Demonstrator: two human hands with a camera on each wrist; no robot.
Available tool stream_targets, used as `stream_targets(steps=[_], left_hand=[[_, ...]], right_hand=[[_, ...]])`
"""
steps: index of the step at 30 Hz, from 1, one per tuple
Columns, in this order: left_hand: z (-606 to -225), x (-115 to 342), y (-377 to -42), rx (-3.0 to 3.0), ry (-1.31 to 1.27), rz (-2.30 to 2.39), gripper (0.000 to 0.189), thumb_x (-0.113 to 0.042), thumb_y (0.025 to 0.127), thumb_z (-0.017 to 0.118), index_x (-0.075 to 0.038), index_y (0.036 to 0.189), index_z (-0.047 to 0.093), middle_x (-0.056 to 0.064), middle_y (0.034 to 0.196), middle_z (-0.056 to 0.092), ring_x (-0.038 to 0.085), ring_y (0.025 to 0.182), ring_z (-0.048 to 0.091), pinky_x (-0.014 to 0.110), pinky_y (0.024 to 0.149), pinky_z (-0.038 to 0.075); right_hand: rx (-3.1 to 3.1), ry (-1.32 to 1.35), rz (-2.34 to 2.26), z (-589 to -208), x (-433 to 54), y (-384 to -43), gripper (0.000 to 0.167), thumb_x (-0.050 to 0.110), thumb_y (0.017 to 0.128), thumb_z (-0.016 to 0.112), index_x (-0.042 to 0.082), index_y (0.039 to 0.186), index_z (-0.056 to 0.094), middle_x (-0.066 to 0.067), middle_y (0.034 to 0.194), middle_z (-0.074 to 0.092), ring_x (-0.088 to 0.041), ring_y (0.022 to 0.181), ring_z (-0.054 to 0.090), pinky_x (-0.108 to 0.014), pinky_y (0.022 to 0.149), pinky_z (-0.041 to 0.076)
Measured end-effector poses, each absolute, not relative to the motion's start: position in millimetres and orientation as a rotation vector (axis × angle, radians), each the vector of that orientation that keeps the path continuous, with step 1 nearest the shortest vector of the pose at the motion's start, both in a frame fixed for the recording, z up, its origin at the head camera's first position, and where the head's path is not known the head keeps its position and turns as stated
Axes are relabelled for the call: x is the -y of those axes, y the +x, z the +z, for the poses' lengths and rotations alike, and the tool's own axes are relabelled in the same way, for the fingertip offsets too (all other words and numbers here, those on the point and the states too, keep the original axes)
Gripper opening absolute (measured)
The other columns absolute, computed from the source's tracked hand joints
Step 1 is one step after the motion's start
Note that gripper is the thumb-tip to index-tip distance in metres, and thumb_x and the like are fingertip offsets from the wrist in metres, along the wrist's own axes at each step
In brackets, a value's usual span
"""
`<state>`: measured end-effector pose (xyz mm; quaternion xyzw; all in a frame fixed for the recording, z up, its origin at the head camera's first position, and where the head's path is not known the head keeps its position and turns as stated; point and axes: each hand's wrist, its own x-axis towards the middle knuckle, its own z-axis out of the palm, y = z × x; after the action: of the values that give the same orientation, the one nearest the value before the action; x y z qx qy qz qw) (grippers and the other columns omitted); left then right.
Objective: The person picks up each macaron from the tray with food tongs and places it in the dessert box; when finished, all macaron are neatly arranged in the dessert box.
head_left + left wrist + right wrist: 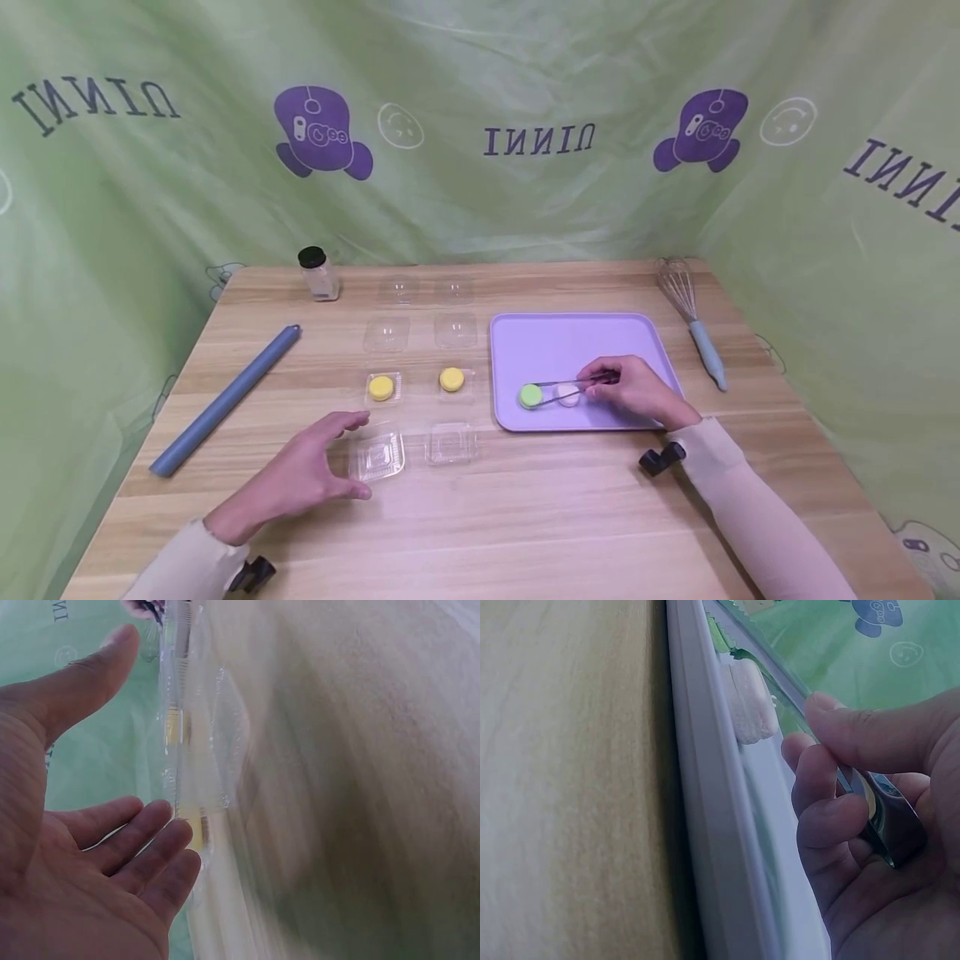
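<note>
My right hand [628, 387] holds metal tongs [892, 825] over the purple tray [585, 342]. The tips of the tongs lie at either side of a green macaron [531, 395] near the tray's front left corner. Beside it, partly behind the tongs, is a pale pinkish-white macaron [567, 394], close to my fingers in the right wrist view. My left hand [303, 467] is spread with fingers and thumb apart at the left side of a clear plastic box [378, 455], holding nothing. Yellow macarons sit in two clear boxes behind it, one left [381, 388], one right [452, 379].
Another clear box [452, 442] stands right of the nearest one. Clear lids [387, 334] lie in rows farther back. A blue rolling pin [227, 400] is at the left, a black-capped jar [319, 274] at the back, and a whisk [692, 323] right of the tray.
</note>
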<state>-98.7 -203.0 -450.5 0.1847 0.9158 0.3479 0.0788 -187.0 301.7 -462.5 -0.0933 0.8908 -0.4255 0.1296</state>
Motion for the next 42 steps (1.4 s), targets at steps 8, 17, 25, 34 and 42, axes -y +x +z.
stream_targets(steps=[8,17,25,34,42], left_hand=[[-454,204,-98,-2.800,0.537,0.962,0.102,-0.040,0.061,0.095,-0.003,0.144,0.051,0.016,0.142,0.060,0.041,0.131,0.057,0.063,0.111,0.045],[-460,206,-101,-2.804,0.504,0.944,0.093,-0.039,0.065,0.094,-0.004,0.141,0.055,0.013,0.138,0.063,0.038,0.129,0.059,0.060,0.111,0.047],[-461,207,-104,-2.805,0.504,0.942,0.090,-0.037,0.065,0.094,-0.005,0.141,0.056,0.012,0.136,0.065,0.037,0.128,0.060,0.059,0.110,0.048],[-462,209,-104,-2.790,0.509,0.952,0.091,-0.037,0.065,0.094,-0.006,0.141,0.056,0.011,0.134,0.066,0.036,0.127,0.061,0.059,0.111,0.047],[-462,209,-105,-2.795,0.537,0.933,0.088,-0.036,0.066,0.094,-0.007,0.140,0.058,0.009,0.133,0.067,0.033,0.125,0.063,0.056,0.110,0.049]], right_hand=[[-2.588,-0.282,-1.238,-461,-301,-187,0.024,0.010,0.085,0.079,0.008,0.109,0.075,-0.007,0.101,0.079,-0.012,0.094,0.072,-0.016,0.082,0.056],[-2.586,-0.273,-1.252,-460,-300,-183,0.027,0.011,0.085,0.079,0.007,0.111,0.074,-0.010,0.103,0.078,-0.017,0.096,0.070,-0.014,0.083,0.054],[-2.582,-0.339,-1.261,-466,-298,-184,0.027,0.008,0.085,0.079,0.005,0.111,0.073,-0.011,0.102,0.078,-0.011,0.093,0.071,-0.014,0.082,0.056],[-2.591,-0.414,-1.253,-464,-297,-183,0.026,0.005,0.085,0.078,0.004,0.110,0.073,-0.012,0.101,0.077,-0.006,0.090,0.070,-0.015,0.078,0.057],[-2.689,-0.380,-1.149,-466,-297,-183,0.024,0.014,0.085,0.081,0.011,0.109,0.077,-0.009,0.105,0.077,-0.011,0.088,0.066,-0.016,0.075,0.054]])
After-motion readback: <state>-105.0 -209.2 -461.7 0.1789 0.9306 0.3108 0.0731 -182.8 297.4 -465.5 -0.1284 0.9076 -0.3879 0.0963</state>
